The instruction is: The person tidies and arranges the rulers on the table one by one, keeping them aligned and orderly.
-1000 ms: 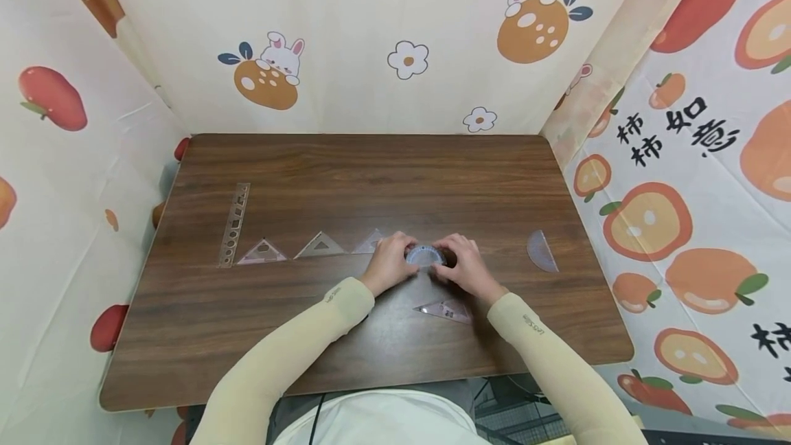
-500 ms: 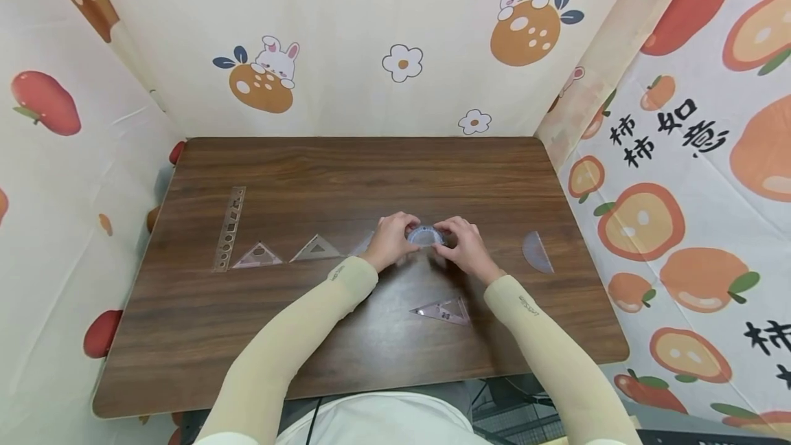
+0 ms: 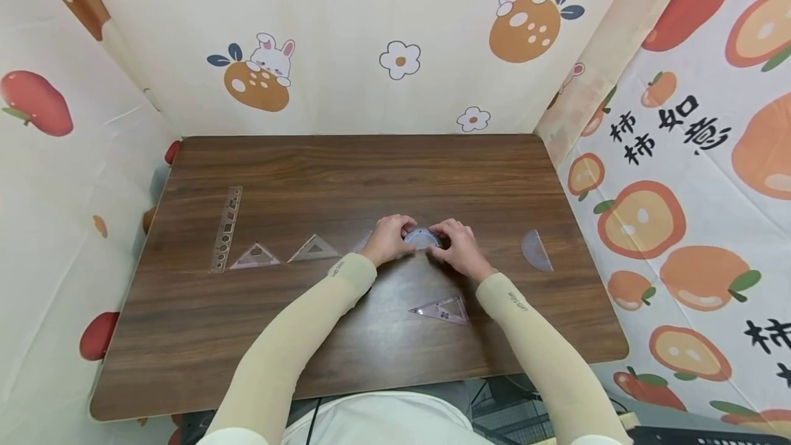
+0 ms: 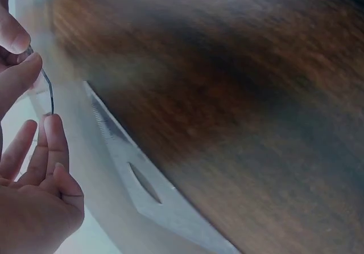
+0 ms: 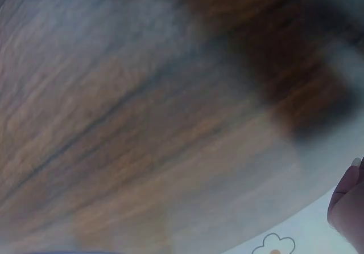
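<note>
A clear semicircular protractor (image 3: 422, 238) with blue markings is held over the middle of the table. My left hand (image 3: 388, 239) pinches its left end, and my right hand (image 3: 462, 247) pinches its right end. In the left wrist view the protractor (image 4: 49, 86) appears nearly edge-on between fingertips, apart from the tabletop. Beside my left hand lies a clear set square (image 3: 361, 242), partly hidden by that hand. A pinkish long set square (image 3: 442, 310) lies nearer the front edge, below the hands. The right wrist view shows mostly blurred tabletop.
Left of my hands lie a clear set square (image 3: 314, 248), a pinkish set square (image 3: 256, 256) and an upright-laid stencil ruler (image 3: 226, 229) in a row. Another protractor (image 3: 536, 250) lies at the right. The brown wooden table (image 3: 346, 170) meets patterned curtains behind and at the sides.
Both hands have moved slightly farther from the body with the protractor between them, mostly in the first half second. The pieces on the table have stayed in place; the head view has shifted slightly.
</note>
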{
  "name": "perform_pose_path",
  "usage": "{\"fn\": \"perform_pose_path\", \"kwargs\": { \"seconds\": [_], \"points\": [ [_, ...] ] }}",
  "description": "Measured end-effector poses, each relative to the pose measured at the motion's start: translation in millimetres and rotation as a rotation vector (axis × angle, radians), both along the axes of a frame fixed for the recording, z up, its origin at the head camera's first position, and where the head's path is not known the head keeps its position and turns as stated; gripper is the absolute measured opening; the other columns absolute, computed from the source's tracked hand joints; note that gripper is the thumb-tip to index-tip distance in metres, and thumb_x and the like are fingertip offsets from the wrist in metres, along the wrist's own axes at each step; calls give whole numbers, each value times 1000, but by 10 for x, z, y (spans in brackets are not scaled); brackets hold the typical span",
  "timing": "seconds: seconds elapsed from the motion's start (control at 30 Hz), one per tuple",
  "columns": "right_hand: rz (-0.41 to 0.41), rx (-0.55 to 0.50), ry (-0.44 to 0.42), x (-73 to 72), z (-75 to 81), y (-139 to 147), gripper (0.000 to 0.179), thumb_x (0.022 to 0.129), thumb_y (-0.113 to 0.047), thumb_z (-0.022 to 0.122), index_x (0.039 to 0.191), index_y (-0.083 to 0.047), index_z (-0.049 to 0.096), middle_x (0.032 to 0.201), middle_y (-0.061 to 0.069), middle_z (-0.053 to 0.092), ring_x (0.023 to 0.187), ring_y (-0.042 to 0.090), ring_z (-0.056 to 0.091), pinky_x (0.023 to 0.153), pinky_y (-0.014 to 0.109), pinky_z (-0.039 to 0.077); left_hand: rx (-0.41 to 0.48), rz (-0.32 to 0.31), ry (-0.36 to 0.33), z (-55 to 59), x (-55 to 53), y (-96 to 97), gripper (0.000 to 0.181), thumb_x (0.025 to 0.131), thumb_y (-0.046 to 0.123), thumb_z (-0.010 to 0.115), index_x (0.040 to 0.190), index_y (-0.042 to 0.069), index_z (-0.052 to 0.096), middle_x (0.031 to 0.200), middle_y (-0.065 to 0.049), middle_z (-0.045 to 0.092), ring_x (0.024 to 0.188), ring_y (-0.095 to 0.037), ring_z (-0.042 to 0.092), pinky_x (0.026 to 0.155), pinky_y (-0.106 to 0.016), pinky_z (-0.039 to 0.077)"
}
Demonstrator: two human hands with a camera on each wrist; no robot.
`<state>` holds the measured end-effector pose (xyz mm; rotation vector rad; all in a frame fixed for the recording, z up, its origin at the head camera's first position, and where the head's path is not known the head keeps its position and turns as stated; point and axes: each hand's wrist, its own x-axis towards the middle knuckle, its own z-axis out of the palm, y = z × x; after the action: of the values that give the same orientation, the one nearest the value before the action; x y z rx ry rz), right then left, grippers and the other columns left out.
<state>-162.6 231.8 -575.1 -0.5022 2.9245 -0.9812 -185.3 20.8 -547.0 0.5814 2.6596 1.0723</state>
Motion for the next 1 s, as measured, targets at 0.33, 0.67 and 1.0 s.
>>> {"fn": "perform_pose_path", "kwargs": {
  "seconds": [0.33,0.67,1.0],
  "points": [
    [8,52,6,19,-119,-29,38,78,-27,78,111,-12,68,105,4,62,96,21,55,84,37,35,-114,-24,18,-124,-4,16,47,68,22,84,111,10,68,97,-3,68,88,-15,62,85,-33,47],
    [-12,87,-40,-27,-83,-76,39,80,-32,77,113,-14,68,108,4,59,101,22,52,84,38,34,-102,-25,-27,-100,-96,6,48,67,18,86,111,9,68,97,-3,65,86,-15,59,84,-31,47],
    [-30,105,-59,-15,-76,-97,39,81,-33,75,115,-16,67,109,2,58,103,21,51,87,39,33,-98,-32,-36,-119,-111,0,49,67,17,86,112,9,67,98,-4,65,88,-15,58,86,-32,47]
  ]
}}
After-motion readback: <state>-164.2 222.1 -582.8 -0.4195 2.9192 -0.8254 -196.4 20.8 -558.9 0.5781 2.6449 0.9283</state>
